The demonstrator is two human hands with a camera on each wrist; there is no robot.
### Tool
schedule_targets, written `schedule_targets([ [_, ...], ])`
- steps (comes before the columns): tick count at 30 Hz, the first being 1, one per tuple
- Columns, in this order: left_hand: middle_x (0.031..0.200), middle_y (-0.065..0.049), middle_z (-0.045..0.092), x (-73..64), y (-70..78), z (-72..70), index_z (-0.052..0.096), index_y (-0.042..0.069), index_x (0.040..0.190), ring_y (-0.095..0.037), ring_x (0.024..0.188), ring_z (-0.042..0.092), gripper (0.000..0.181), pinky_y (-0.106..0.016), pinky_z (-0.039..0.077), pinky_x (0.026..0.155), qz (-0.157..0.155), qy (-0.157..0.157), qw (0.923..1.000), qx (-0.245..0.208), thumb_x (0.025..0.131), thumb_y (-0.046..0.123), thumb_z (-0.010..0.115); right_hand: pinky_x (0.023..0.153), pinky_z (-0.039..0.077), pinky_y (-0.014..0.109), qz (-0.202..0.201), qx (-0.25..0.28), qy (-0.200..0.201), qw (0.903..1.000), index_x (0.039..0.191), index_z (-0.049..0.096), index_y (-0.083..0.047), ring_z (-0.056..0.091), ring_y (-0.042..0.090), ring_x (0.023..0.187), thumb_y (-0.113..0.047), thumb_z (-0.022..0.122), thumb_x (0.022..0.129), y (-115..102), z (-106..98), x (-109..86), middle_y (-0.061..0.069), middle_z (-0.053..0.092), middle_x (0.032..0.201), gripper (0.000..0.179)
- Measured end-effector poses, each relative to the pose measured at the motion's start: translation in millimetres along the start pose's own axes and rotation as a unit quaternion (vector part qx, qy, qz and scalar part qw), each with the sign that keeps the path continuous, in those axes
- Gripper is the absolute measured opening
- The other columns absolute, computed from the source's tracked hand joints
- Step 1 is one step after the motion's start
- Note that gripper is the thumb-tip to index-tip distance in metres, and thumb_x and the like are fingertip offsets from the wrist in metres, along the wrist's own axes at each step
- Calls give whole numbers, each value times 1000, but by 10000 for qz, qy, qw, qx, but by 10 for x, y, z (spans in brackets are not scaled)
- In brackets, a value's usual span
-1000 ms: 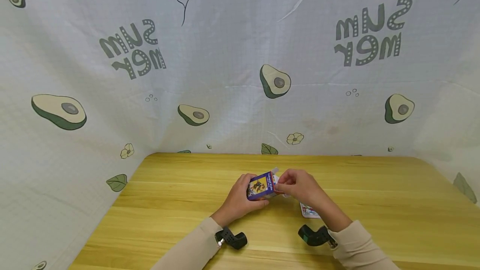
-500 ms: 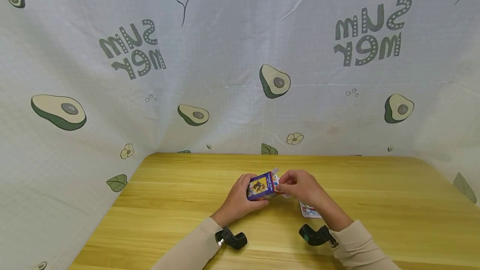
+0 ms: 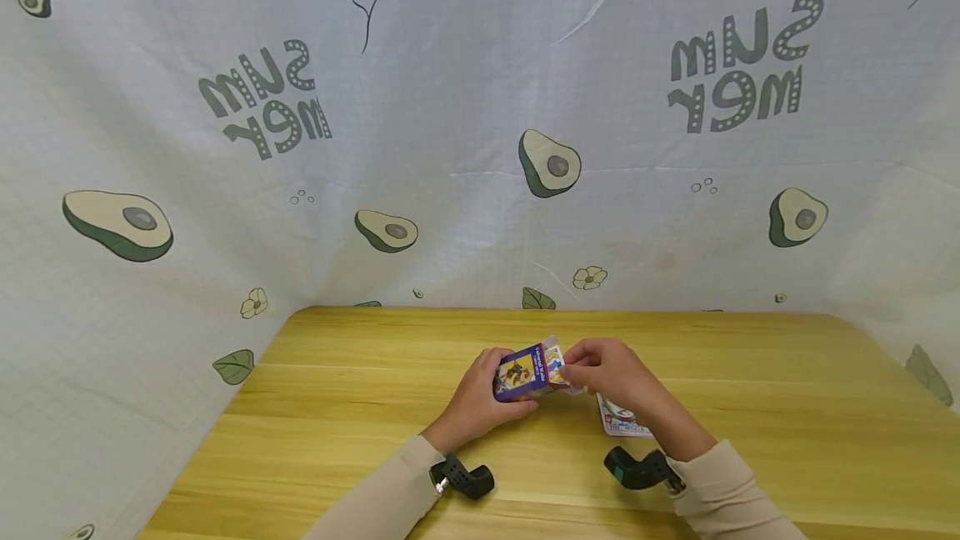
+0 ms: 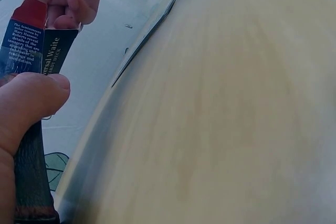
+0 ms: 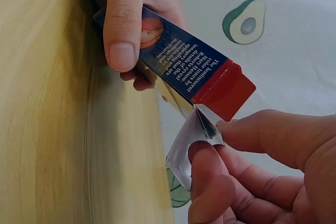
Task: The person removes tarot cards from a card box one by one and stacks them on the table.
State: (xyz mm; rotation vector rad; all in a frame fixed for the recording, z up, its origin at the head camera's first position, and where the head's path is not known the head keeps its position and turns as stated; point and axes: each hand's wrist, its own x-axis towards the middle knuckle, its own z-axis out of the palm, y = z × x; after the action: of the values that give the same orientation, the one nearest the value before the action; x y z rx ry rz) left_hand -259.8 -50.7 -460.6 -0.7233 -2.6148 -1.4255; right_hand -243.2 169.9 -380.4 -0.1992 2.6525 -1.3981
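My left hand (image 3: 478,397) grips a purple-blue card box (image 3: 516,375) printed "Universal Waite", fingers behind it and thumb along its near side. The box tilts with its opened end toward the right. Out of that end shows a colourful tarot card (image 3: 554,363). My right hand (image 3: 611,377) pinches at the card's outer edge with thumb and fingertips. In the right wrist view a red flap (image 5: 228,94) and a pale grey flap (image 5: 184,142) stand out from the box mouth, the fingers curled beside them. How many cards the right hand pinches I cannot tell.
On the wooden table (image 3: 360,432) a printed card (image 3: 621,421) lies under the right forearm, partly covered by it. A white cloth (image 3: 465,107) with avocado prints hangs behind the table and along its sides. Black cameras are strapped to both wrists.
My right hand has moved slightly to the right, and more of the card shows outside the box mouth. More of the card on the table is uncovered. The left hand and box stay put.
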Motion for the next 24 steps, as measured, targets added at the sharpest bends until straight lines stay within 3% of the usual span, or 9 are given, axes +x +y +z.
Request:
schedule_targets([
  [13,112,3,49,-6,13,-7,47,16,129,-11,97,49,67,-27,44,85,75,35,9999,67,76,41,80,68,53,38,7,376,-127,9992,107,61,3,62,26,73,-13,68,87,54,-93,11,7,70,85,26],
  [20,113,3,49,-4,13,-3,47,16,130,-11,98,49,68,-28,45,85,79,23,9999,63,76,41,80,71,55,36,305,609,-117,9976,111,59,4,65,26,74,-15,68,88,72,-151,5,12,71,93,31],
  [24,114,3,49,-3,22,-2,47,16,131,-12,99,49,68,-28,45,86,42,24,10000,63,76,40,80,70,56,38,248,733,-203,9968,113,57,6,65,27,73,-14,67,88,91,-198,-2,13,70,93,33],
])
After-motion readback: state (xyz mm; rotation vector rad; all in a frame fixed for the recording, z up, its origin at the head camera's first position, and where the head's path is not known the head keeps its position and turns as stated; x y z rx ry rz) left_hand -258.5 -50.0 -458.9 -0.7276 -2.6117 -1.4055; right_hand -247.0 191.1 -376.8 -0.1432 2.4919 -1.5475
